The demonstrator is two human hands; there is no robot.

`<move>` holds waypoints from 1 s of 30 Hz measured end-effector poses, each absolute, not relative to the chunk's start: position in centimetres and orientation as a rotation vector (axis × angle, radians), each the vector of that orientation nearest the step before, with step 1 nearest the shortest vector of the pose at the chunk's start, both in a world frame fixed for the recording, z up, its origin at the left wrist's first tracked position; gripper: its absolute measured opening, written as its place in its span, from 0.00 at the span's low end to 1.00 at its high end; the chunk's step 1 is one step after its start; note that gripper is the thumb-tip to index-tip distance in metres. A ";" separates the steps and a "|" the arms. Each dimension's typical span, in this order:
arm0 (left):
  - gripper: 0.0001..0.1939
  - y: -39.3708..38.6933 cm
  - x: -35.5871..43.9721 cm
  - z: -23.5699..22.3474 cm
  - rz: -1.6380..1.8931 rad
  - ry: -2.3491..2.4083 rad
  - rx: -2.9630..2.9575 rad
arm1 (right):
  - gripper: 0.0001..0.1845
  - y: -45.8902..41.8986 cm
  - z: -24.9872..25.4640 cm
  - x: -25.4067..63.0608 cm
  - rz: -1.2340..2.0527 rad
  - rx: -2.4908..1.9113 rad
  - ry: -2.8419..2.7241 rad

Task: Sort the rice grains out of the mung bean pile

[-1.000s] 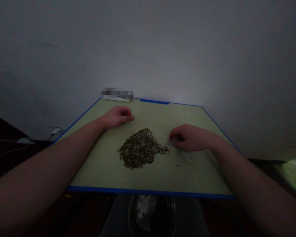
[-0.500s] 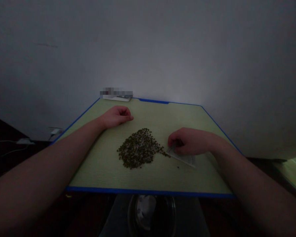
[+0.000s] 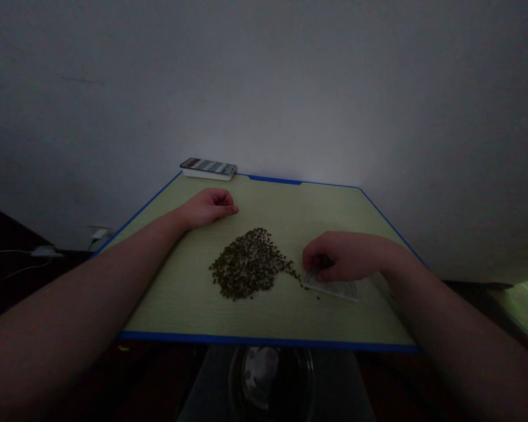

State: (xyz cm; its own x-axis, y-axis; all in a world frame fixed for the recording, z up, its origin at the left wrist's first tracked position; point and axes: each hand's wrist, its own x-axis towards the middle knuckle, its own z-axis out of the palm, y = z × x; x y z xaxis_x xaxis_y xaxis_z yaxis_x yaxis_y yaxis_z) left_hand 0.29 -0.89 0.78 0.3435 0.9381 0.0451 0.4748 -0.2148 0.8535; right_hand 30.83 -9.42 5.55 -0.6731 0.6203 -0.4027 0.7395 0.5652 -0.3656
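Observation:
A heap of small greenish-brown beans or seeds [image 3: 245, 266] lies mid-table, with a thin trail of them running right. At the end of that trail, my right hand [image 3: 345, 256] grips a clear plastic protractor [image 3: 339, 288], whose straight edge faces the front of the table. The fingers cover its upper part. Behind and left of the heap, my left hand [image 3: 209, 208] rests on the tabletop, loosely curled with nothing seen in it. One loose bean [image 3: 318, 298] sits in front of the protractor.
A phone [image 3: 209, 166] rests on a white box [image 3: 206, 174] at the back left corner, near the wall. Blue edging [image 3: 268, 340] runs round the pale table [image 3: 176, 310]. Below the front edge, a shiny metal bowl [image 3: 259, 375] sits at my lap. White cables hang at left.
My right hand and the protractor have shifted slightly right and toward me, away from the heap. A few beans in the trail have moved with it. The left hand stays put.

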 end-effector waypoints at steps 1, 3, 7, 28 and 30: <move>0.14 -0.9 0.3 0.8 0.752 1.245 1.833 | 0.12 -9.4 5.6 30.9 -0.771 1.132 2.562; 0.14 -0.9 0.2 0.8 0.754 1.241 1.843 | 0.12 -9.4 5.6 31.0 -0.793 1.138 2.549; 0.14 -0.8 0.1 0.5 0.760 1.221 1.872 | 0.12 -9.3 5.7 31.2 -0.797 1.150 2.539; 0.14 -0.7 0.2 0.5 0.763 1.233 1.869 | 0.08 -9.5 5.7 30.9 -0.647 1.143 2.575; 0.14 -0.7 0.2 0.6 0.761 1.238 1.870 | 0.08 -9.5 5.7 31.0 -0.635 1.141 2.596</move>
State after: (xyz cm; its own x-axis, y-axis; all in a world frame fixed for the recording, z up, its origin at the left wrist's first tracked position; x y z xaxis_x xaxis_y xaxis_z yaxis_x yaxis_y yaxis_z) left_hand 0.19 -0.69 0.57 0.3545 0.9324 0.0702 0.4837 -0.2471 0.8396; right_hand 30.96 -9.55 5.68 -0.6682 0.6408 -0.3780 0.7430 0.6015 -0.2935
